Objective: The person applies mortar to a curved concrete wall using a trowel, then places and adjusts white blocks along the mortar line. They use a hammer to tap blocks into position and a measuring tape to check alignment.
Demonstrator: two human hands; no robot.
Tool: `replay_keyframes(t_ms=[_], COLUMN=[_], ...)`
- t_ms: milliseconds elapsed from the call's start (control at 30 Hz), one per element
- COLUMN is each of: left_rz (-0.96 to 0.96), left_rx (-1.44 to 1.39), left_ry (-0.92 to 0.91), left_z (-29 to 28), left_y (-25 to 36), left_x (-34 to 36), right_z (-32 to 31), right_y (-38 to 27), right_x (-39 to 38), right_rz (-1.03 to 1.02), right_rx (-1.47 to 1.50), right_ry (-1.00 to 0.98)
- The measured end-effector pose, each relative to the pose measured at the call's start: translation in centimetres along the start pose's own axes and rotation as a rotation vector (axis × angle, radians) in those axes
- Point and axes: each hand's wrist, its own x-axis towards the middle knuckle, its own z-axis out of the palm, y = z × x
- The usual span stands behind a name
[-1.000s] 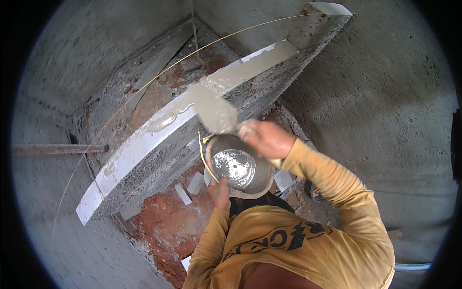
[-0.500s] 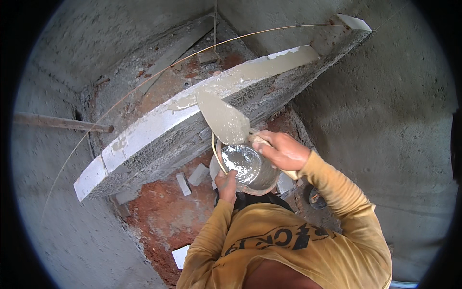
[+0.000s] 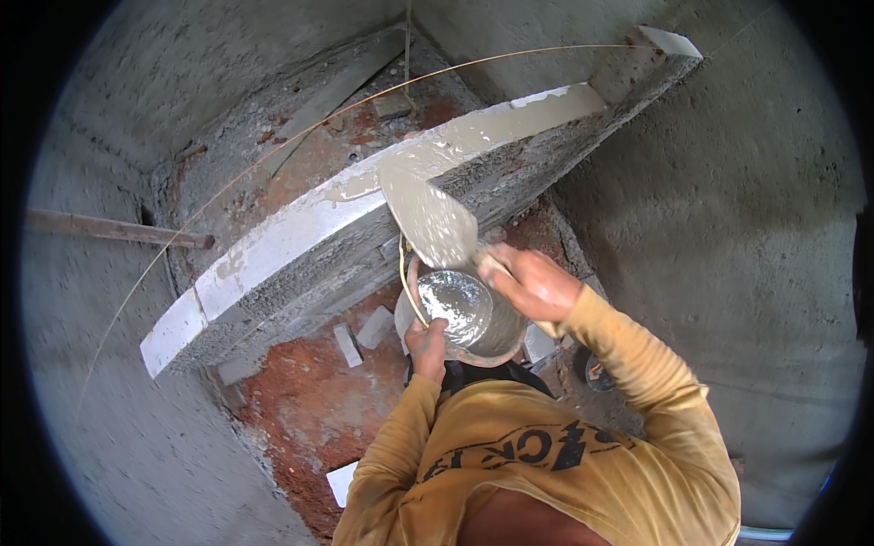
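Note:
My right hand (image 3: 537,284) is closed round the handle of a trowel (image 3: 431,218). The broad blade is coated in wet grey mortar, and its tip lies at the top of a low block wall (image 3: 273,238). A smear of wet mortar (image 3: 492,132) covers the wall's top from the blade toward the far right; the left part is bare white. Below the blade, a bucket (image 3: 513,338) of shiny grey slurry is held against my body. My left hand (image 3: 426,350) grips the bucket at its left rim, beside the pale handle.
A thin string (image 3: 382,94) arcs over the wall. Grey plastered walls (image 3: 719,227) stand on both sides. A wooden bar (image 3: 118,229) juts from the left. Block pieces (image 3: 348,346) lie on the reddish floor (image 3: 309,409), and a board (image 3: 341,96) leans beyond the wall.
The trowel blade has shifted slightly right and tilted, with my right hand moving a little with it. Mortar near the blade looks more spread. My left hand stays at the bucket.

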Motion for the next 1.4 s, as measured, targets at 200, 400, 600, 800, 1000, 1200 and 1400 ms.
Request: replay_keyframes(t_ms=[200, 400, 600, 800, 1000, 1200, 1400], left_rz=[-0.016, -0.024, -0.034, -0.03, -0.07, -0.011, 0.023], left_rx=[0.02, 0.046, 0.013, -0.023, 0.065, 0.111, 0.03], left_ry=[0.0, -0.004, -0.023, -0.023, -0.021, -0.113, -0.185], left_z=[0.1, 0.1, 0.1, 0.2, 0.5, 2.4, 3.6], left_y=[0.6, 0.4, 0.0, -0.1, 0.6, 2.1, 3.2], left_x=[-0.3, -0.3, 0.0, 0.0, 0.1, -1.0, -1.3], right_z=[-5.7, -9.2, -7.1, -2.5, -3.7, 3.6, 3.4], right_y=[0.0, 1.6, 0.5, 0.4, 5.3, 13.5, 16.6], right_x=[-3.0, 0.4, -1.4, 1.1, -6.4, -4.1, -6.1], right_rz=[0.118, 0.236, 0.269, 0.029, 0.173, 0.482, 0.605], right_rx=[-0.139, -0.178, 0.046, -0.137, -0.402, -0.72, -0.015], right_ry=[-0.011, -0.13, -0.154, -0.157, -0.18, -0.357, -0.343])
